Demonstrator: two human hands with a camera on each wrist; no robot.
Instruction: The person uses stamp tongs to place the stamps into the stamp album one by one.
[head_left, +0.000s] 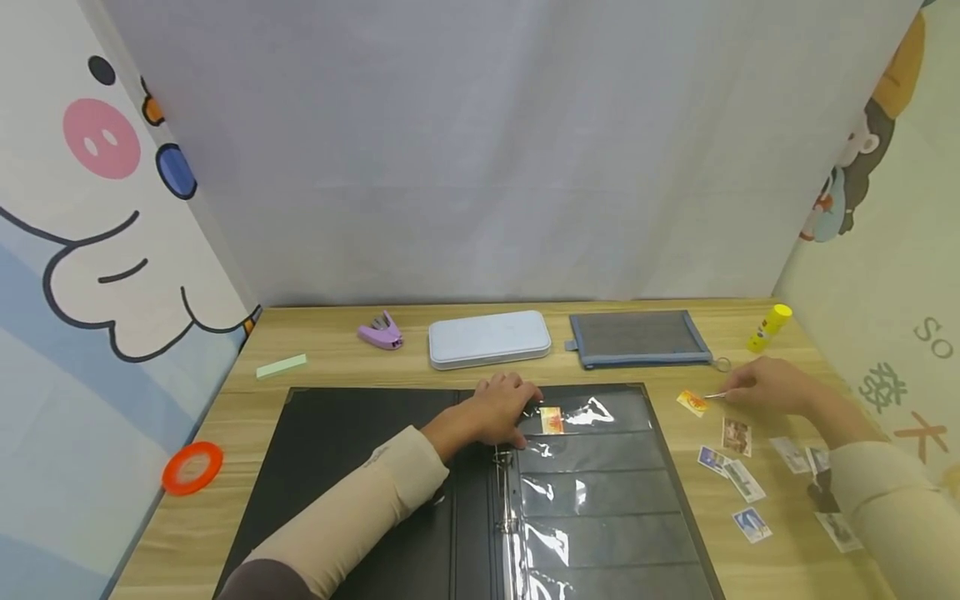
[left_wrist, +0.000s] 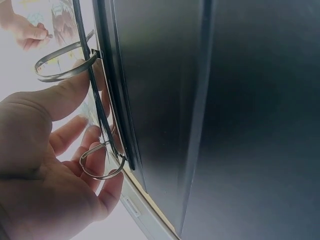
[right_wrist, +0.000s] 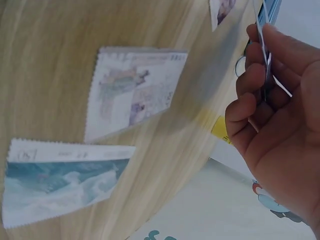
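A black ring-binder album (head_left: 375, 467) lies spread on the table, its right page made of clear strip pockets. An orange-and-yellow stamp (head_left: 552, 421) sits in the top pocket. My left hand (head_left: 501, 408) rests on the page's top inner corner, its thumb and fingers beside the metal rings (left_wrist: 62, 75) in the left wrist view. Between its thumb and fingers, my right hand (head_left: 768, 387) pinches slim metal tweezers (right_wrist: 266, 55). The tweezer tips are right at the edge of another orange-yellow stamp (head_left: 692, 403) on the table, right of the album.
Several loose stamps (head_left: 737, 437) are scattered right of the album, some under the right forearm. Along the back stand a purple stapler-like tool (head_left: 381, 332), a pale tin case (head_left: 490, 340), a mesh zip pouch (head_left: 637, 337) and a yellow glue stick (head_left: 769, 327). An orange tape ring (head_left: 171, 475) lies left.
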